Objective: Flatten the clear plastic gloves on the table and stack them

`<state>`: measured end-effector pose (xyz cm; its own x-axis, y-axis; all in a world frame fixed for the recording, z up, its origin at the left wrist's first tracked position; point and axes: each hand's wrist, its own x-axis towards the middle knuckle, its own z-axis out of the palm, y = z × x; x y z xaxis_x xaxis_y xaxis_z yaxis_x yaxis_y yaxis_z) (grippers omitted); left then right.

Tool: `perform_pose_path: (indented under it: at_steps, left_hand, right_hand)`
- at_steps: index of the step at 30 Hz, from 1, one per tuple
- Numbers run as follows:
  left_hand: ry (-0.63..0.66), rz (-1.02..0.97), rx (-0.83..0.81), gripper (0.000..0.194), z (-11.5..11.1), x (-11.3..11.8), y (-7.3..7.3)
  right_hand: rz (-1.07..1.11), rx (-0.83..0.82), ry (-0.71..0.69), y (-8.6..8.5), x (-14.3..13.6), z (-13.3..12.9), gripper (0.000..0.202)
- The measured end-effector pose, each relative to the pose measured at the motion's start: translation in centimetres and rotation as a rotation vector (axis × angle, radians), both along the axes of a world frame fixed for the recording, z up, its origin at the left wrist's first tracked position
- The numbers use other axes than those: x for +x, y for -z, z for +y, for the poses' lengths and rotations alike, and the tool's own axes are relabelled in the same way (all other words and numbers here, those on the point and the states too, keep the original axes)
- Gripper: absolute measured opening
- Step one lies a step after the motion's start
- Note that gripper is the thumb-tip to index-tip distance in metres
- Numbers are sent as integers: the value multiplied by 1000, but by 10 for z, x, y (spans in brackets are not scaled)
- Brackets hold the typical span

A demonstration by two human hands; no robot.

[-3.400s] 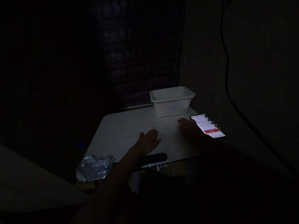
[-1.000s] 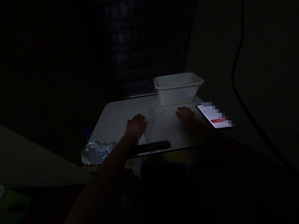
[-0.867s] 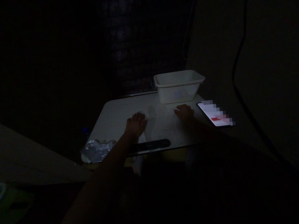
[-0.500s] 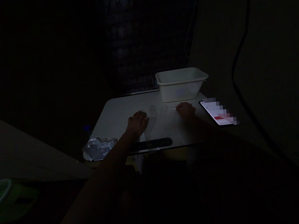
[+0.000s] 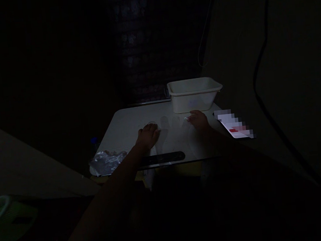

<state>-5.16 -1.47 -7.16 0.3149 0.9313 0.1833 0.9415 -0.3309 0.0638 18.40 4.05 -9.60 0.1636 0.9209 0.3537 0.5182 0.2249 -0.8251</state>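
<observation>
The room is very dark. On a white table [image 5: 113,129] my left hand [image 5: 148,135] lies with its fingers spread a little, palm down, over something clear and round whose edge shows behind the fingers. My right hand [image 5: 198,120] is closed in a pinch at the table's right part, with a small shiny clear thing [image 5: 186,118] at its fingertips, too small to name. Between the hands, faint round clear shapes [image 5: 164,122] lie on the tabletop. Just behind my right hand stands a white plastic tub [image 5: 192,98].
A lit phone [image 5: 231,125] lies at the table's right edge. Crumpled clear plastic [image 5: 107,162] covers the front left corner, with a blue-capped bottle [image 5: 94,140] beside it. A green basket [image 5: 14,221] stands at the lower left. A dark cable [image 5: 260,99] hangs at the right.
The view has tilted slightly, so the table sits lower. My right hand has turned a little, and the thin shiny piece at its fingertips now looks shorter. My left hand stays in place.
</observation>
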Motion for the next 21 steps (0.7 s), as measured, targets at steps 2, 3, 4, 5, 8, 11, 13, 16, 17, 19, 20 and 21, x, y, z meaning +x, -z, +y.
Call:
perform_pose_path:
  at_steps: [2,3,4,5,8,11,13,16,17,19,20,21]
  left_hand:
    - [6,-2,6,43,0,0,0]
    - [12,-5,7,43,0,-1,0]
    - [19,-6,5,44,1,-1,1]
    - [25,-7,1,44,1,-1,1]
    - [33,-3,-9,44,1,-1,2]
    - [27,-10,2,43,2,-1,3]
    - [26,-15,7,43,2,-1,3]
    - [30,-13,5,44,2,-1,3]
    - [31,-12,3,44,2,-1,2]
    - [33,-8,-3,44,1,-1,0]
    - [31,-6,-6,44,0,-1,0]
    - [31,-5,-10,43,0,-1,-1]
  right_hand:
    - [54,-26,9,-2,1,-2,30]
    - [86,-40,10,-3,1,-4,29]
    - [100,-47,8,-5,1,-5,29]
    - [105,-52,8,-7,1,-6,28]
    - [75,-60,27,-14,-4,-9,29]
    - [-12,-37,29,-22,-12,-12,30]
    - [-45,-17,7,-26,-18,-15,31]
    - [-36,-8,-26,-29,-29,-19,29]
    - [-25,-8,-39,-30,-33,-20,28]
    - [7,-17,-72,-31,-39,-21,26]
    - [30,-29,-92,-31,-41,-21,25]
    - [57,-45,-111,-31,-43,-22,25]
